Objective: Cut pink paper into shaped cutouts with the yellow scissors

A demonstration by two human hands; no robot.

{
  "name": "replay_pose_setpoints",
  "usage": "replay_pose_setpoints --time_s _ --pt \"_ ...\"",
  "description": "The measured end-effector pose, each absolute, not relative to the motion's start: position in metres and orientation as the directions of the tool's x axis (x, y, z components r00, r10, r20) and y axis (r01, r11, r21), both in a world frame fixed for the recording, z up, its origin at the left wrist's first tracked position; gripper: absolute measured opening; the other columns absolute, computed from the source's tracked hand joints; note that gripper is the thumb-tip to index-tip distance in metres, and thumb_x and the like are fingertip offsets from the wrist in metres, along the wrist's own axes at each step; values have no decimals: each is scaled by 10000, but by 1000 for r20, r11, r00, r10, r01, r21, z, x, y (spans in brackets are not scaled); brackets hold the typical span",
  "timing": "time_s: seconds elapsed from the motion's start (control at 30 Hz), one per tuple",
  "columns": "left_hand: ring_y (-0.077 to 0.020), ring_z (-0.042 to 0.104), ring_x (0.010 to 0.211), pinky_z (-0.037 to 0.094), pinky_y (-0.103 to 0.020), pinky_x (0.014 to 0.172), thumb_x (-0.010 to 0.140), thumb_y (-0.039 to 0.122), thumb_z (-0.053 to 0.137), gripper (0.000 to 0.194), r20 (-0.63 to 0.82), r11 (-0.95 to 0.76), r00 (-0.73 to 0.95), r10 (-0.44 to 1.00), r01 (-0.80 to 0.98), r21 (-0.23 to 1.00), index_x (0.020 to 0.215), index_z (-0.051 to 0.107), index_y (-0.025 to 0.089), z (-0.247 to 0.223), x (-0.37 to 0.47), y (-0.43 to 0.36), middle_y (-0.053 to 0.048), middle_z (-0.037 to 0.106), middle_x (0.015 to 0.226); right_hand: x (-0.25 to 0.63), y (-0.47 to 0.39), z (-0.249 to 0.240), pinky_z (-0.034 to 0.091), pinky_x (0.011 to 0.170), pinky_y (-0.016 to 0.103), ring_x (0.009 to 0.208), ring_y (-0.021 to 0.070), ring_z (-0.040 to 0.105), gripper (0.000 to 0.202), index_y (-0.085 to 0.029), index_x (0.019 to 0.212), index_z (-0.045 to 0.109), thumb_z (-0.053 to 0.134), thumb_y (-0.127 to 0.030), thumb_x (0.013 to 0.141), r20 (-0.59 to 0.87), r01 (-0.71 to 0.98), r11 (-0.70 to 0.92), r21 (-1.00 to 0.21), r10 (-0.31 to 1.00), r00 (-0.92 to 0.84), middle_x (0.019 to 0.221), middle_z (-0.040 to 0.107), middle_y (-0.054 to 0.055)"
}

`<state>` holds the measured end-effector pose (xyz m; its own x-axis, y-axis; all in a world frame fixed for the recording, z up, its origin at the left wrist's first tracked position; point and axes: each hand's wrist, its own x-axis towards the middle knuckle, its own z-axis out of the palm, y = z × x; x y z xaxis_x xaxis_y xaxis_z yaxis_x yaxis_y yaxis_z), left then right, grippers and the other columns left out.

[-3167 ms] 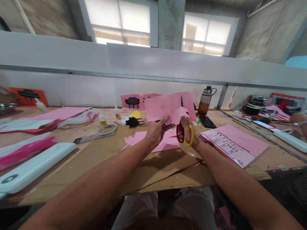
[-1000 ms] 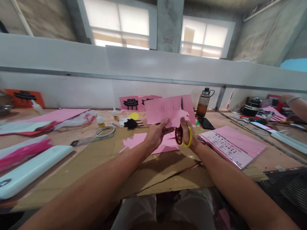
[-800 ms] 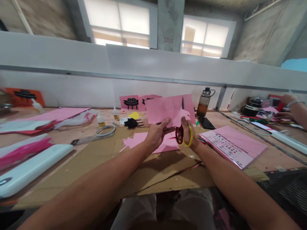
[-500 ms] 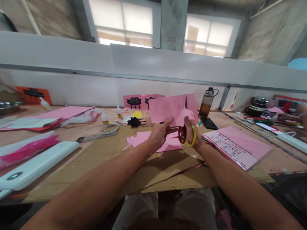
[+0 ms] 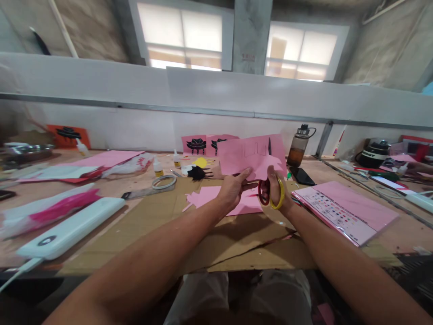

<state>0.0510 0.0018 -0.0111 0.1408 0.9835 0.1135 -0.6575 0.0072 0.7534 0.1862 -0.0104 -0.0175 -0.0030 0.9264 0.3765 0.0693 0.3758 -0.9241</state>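
Observation:
A sheet of pink paper (image 5: 233, 155) with pencil outlines drawn on it is held up over the table. My left hand (image 5: 233, 189) pinches its lower edge between thumb and fingers. In my right hand (image 5: 277, 189) is a pair of scissors (image 5: 278, 195) with one yellow and one red handle loop. One dark blade shows in front of the paper near its right side; the rest of the blades is hidden by the sheet. Below the hands, pink paper pieces (image 5: 203, 197) lie on brown cardboard (image 5: 149, 225).
Behind the sheet are black paper cutouts (image 5: 198, 173) and small glue bottles (image 5: 158, 167). A drink bottle (image 5: 297, 146), a phone (image 5: 302, 176) and a pink paper pack (image 5: 355, 203) lie to the right. A white lamp-like device (image 5: 74, 225) is at left. Another person's hand (image 5: 419, 169) shows far right.
The whole view has shifted, so things appear slightly further right. Both hands keep their hold on the pink paper and the scissors, with little visible movement between them.

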Motion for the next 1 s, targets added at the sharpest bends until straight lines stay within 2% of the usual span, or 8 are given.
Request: replay_pose_setpoints --time_s 0.2,0.4,0.67,0.83,1.0 --pt "-161 681 636 612 -381 747 700 151 822 208 110 4 133 985 -656 754 810 652 102 -11 51 3 -22 640 771 178 -20 -10 313 280 261 282 111 392 661 -245 478 385 444 -812 813 385 50 383 -922 921 58 359 401 -4" --pt "-198 712 655 608 -357 683 675 164 838 232 133 -12 135 982 -659 752 800 651 107 -15 50 7 -35 659 787 179 -21 -7 302 282 259 289 106 378 645 -236 485 403 485 -788 809 405 61 401 -914 912 69 372 400 -8" --pt "-198 717 648 608 -358 709 686 189 839 219 139 -15 140 980 -649 760 782 661 103 -16 49 7 -32 652 747 178 -21 -3 286 287 258 307 95 337 624 -248 482 392 551 -777 774 368 26 367 -930 926 83 376 374 -18" --pt "-197 723 659 610 -349 705 696 184 830 208 137 -20 133 982 -641 767 788 662 102 -14 49 6 -48 667 794 178 -20 -2 287 284 252 316 92 328 593 -251 516 380 585 -751 762 352 10 353 -936 931 98 387 374 -29" --pt "-195 721 656 610 -340 697 687 176 828 214 146 -33 119 982 -655 755 784 652 102 -12 47 6 -26 648 758 179 -21 -1 318 288 246 294 106 380 633 -244 506 402 503 -810 769 345 39 343 -938 938 29 364 411 -14"
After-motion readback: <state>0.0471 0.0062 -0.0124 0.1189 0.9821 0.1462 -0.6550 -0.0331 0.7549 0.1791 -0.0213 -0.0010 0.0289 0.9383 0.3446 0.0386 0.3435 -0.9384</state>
